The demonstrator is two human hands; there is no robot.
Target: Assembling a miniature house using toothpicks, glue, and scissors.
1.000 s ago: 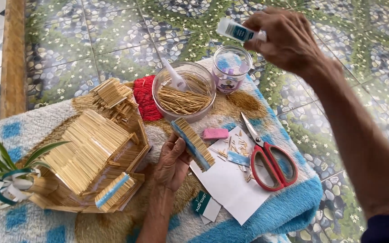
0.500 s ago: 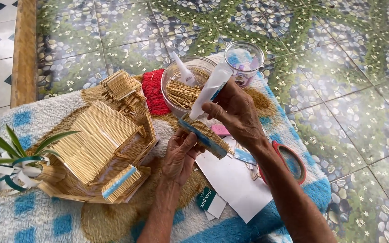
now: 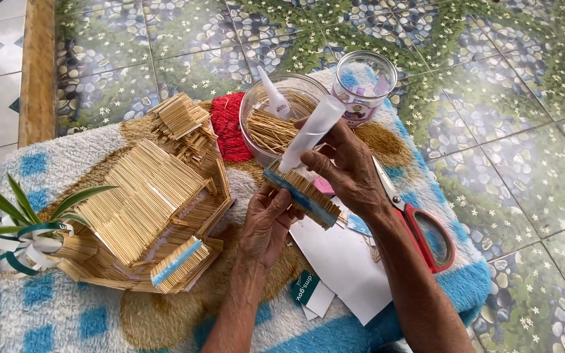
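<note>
Just right of the toothpick house (image 3: 145, 209), my left hand (image 3: 266, 225) grips a toothpick panel (image 3: 303, 195); my right hand (image 3: 348, 167) fingers clasp a glue bottle (image 3: 312, 133), nozzle touching the panel.

Tiled floor (image 3: 505, 131); shaggy rug (image 3: 53, 314) bearing stick house (image 3: 145, 202), scissors (image 3: 420, 225), bowl (image 3: 263, 104).
</note>
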